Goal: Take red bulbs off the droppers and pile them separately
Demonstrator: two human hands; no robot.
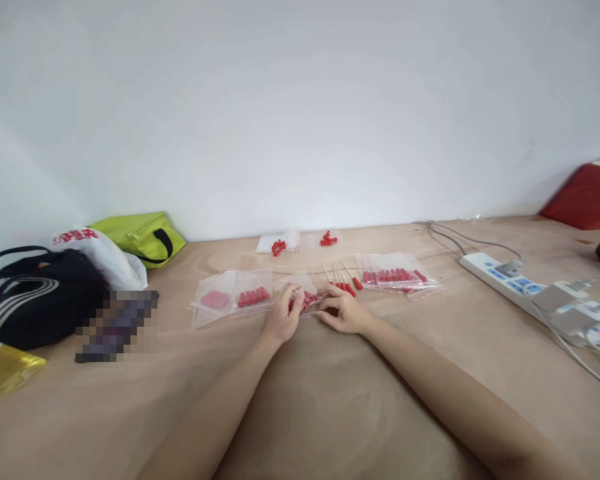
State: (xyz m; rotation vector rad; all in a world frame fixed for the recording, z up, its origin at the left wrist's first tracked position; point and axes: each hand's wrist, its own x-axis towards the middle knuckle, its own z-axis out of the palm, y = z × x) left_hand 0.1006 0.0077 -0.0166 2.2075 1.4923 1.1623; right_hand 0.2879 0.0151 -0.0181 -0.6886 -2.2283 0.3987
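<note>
Between my two hands lies a small clear plastic bag (309, 301) with red pieces inside. My left hand (283, 315) pinches its left side, fingers closed. At the bag's right edge, my right hand (347, 312) curls with thumb and fingertips together on the plastic. Several white sticks with red tips (357, 283) lie loose just beyond my right hand. To the left, flat on the surface, are a clear bag of red-tipped sticks (253, 296) and another bag of red pieces (215, 299). A stack of filled bags (393, 275) rests to the right.
Two bags with small red pieces, one left (279, 247) and one right (329, 238), lie near the wall. A white power strip (500, 275) with plugs and cables is at right. A black bag (45, 293), a lime-green bag (140, 233) and a pixelated object (120, 327) occupy the left.
</note>
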